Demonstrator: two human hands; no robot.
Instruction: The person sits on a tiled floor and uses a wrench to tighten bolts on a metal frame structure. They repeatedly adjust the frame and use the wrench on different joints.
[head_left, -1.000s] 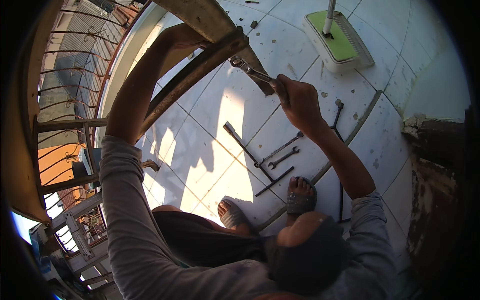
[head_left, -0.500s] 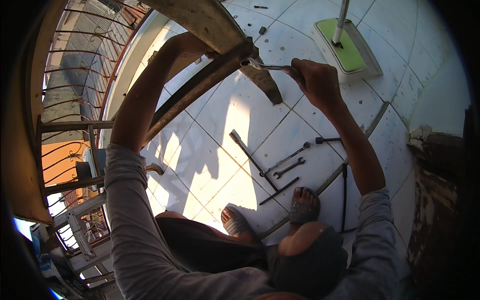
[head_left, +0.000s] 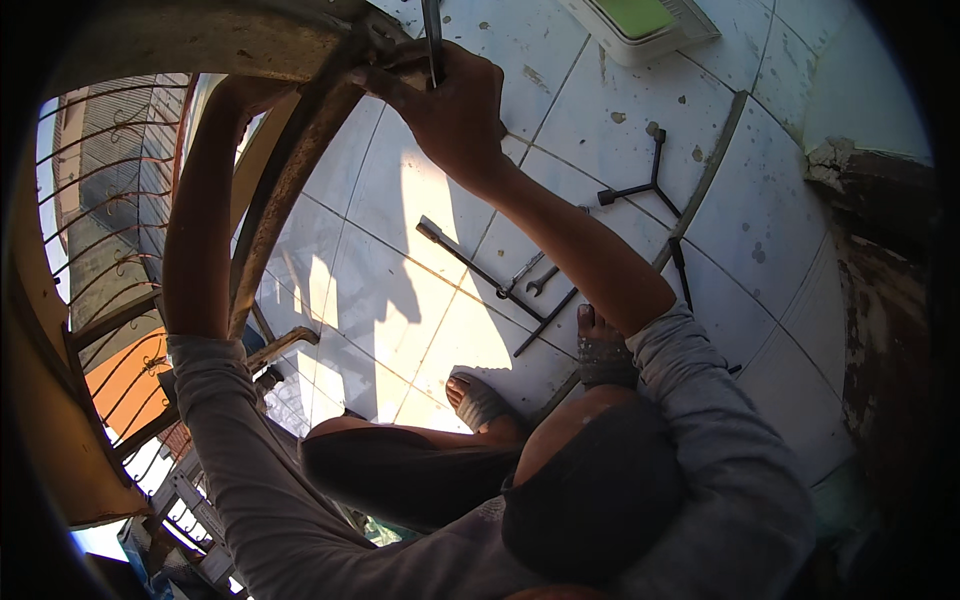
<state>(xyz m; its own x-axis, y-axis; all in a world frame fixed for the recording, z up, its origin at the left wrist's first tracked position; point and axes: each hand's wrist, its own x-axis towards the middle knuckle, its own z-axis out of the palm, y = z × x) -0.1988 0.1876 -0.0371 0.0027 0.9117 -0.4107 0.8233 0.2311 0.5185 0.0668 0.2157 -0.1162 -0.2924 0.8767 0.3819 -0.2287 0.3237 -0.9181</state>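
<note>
A rusty metal frame (head_left: 272, 190) with a broad curved top piece (head_left: 200, 45) rises in front of me. My right hand (head_left: 450, 115) is at the frame's upper joint, its thumb against the metal and its fingers curled around a wrench (head_left: 432, 35). The wrench stands nearly upright in the picture, its upper end cut off by the edge. On the frame's far left side is my left hand (head_left: 262, 92), next to the metal; its fingers are hidden behind the bar.
On the white tiles lie a long T-shaped socket wrench (head_left: 470, 265), an open-end wrench (head_left: 541, 283), a Y-shaped socket wrench (head_left: 650, 187) and a dark rod (head_left: 682, 272). A white tray with a green piece (head_left: 635, 15) stands at upper right. Wrought-iron railing (head_left: 110, 190) runs along the left.
My right hand has moved left to the frame's joint, and the wrench has turned from level to upright. The view has shifted, so the frame appears farther left and higher.
</note>
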